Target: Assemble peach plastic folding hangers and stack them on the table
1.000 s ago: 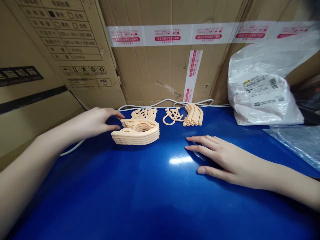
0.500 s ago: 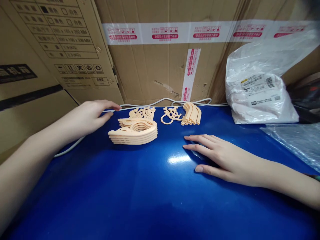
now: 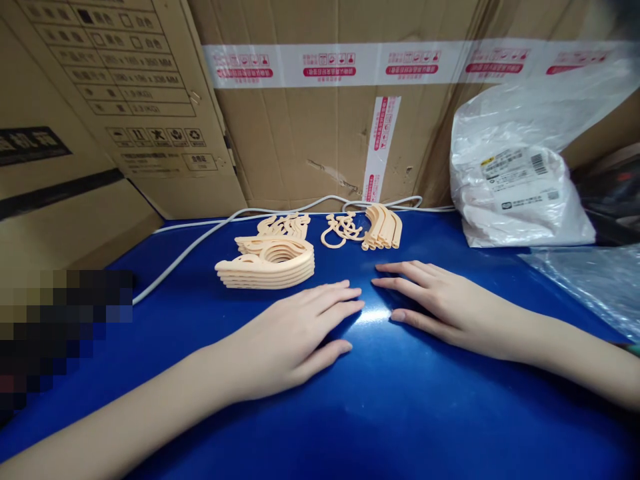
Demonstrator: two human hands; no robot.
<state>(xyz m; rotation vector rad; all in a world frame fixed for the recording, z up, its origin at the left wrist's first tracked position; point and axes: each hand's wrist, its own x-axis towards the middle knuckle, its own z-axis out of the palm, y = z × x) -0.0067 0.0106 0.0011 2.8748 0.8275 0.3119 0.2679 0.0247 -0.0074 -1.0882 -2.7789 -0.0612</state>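
- Fingers (image 3: 345,311) of the left grip (image 3: 290,337) are lying extended and parted near the centre of the frame, palm down, and are holding nothing.
- Right grip (image 3: 440,300) is lying right of centre, palm down too, and is likewise spread and empty, pointing toward the left grip without meeting it.
- Handling the stack (image 3: 270,275) of peach-coloured curved pieces well is probably calling for an even squeeze across all its layers, since a one-sided push is likely risking a slide.
- Smaller parts are seeming to need a light pinch, one at a time, as their hooked ends are looking apt to snag on one another.
- The stack is sitting left of centre in the frame, just beyond the left grip; whether the two are touching, I cannot tell.
- Behind the stack, thin curved pieces (image 3: 285,225) are lying in an overlapping row.
- Toward the middle of the frame, hooks (image 3: 349,229) are lying tangled, and curved tubes (image 3: 384,227) are lying bundled just beside them, beyond the right grip, near it but apart.
- Blue surface (image 3: 380,413) is carrying these parts, while a white cord (image 3: 151,287) is curving from the left side and running behind them, along the foot of a taped cardboard box (image 3: 300,133).
- White plastic bag (image 3: 520,180) is standing at the right of the frame, and a clear plastic sheet (image 3: 595,283) is lying in front of it.
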